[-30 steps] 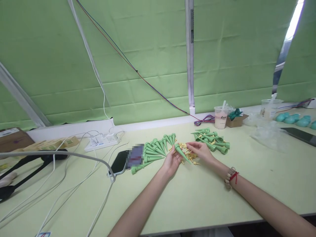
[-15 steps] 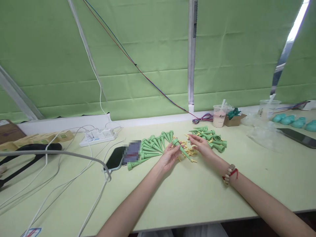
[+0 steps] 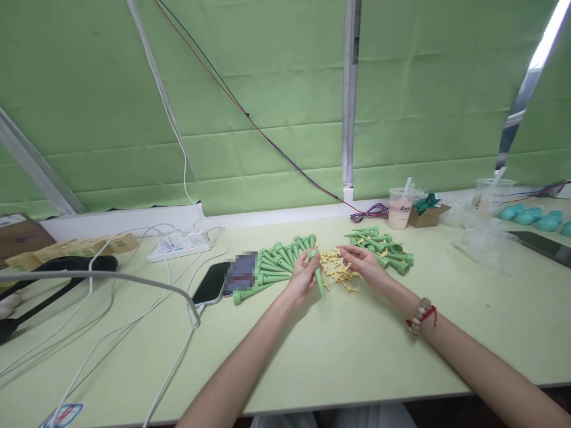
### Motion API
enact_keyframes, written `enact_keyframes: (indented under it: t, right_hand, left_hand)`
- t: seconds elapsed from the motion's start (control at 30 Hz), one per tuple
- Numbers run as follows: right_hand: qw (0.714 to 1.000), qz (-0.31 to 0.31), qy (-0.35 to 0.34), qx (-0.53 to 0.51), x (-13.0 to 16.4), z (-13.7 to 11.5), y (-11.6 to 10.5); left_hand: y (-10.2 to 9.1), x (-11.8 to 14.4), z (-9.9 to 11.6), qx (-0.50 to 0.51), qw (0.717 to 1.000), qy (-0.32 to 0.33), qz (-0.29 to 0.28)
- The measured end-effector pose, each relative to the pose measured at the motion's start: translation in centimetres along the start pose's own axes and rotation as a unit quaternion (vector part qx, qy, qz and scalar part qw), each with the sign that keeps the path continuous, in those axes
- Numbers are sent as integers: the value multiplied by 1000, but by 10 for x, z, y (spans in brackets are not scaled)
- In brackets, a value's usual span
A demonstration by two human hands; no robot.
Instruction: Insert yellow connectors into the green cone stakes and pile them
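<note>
My left hand (image 3: 302,280) is closed around a green plastic cone-shaped spike (image 3: 319,284), its wide end up by the thumb and its narrow tip pointing down toward the table. My right hand (image 3: 364,265) pinches a small yellow plastic piece (image 3: 338,251) between thumb and fingertips, a short way right of the spike and apart from it. Between and below the hands lie loose yellow pieces (image 3: 339,275). Left of my left hand, similar green spikes (image 3: 277,260) are fanned out in a row. More green spikes (image 3: 397,257) lie heaped beyond my right hand.
Two phones, one dark (image 3: 211,284) and one blurred (image 3: 241,273), lie left of the fan. A power strip (image 3: 181,245) and loose white cables spread farther left. At the back right stand a drink cup (image 3: 399,209), a small cardboard box (image 3: 426,217) and a plastic bag (image 3: 484,246).
The spike in my left hand has turned from slanting right to pointing more steeply down. My right hand still pinches a yellow piece. The camera view has shifted slightly.
</note>
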State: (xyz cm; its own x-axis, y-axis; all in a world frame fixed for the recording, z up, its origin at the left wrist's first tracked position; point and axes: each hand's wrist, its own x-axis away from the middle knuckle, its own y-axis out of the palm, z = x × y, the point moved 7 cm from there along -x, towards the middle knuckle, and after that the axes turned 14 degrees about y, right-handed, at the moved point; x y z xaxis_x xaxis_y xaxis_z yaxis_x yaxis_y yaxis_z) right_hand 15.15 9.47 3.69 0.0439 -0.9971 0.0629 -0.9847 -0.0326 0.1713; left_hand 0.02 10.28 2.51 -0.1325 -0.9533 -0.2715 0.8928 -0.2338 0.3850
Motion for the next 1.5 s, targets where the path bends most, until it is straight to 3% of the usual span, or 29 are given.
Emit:
enact_keyframes:
  t: [0.17, 0.37, 0.53, 0.8, 1.13, 1.3, 1.5]
  right_hand:
    - [998, -13, -27, 48, 6, -5, 6]
    - [979, -2, -138, 148, 20, -18, 17]
    - [957, 10, -188, 218, 30, -24, 23]
    - [946, 8, -205, 249, 31, -24, 24]
    - [945, 17, -217, 245, 38, -17, 31]
    - [952, -9, -215, 217, 44, -12, 39]
    - [969, -48, -177, 165, 45, 0, 44]
  left_hand:
    - [9, 5, -2, 11, 1000, -9, -9]
    - [14, 8, 1, 11, 1000, -10, 15]
    - [18, 9, 1, 26, 999, -17, -23]
    - [21, 11, 4, -27, 998, 5, -57]
    - [18, 20, 18, -56, 996, 68, 3]
    - [12, 27, 20, -67, 992, 98, 45]
    - [10, 33, 24, -90, 988, 120, 36]
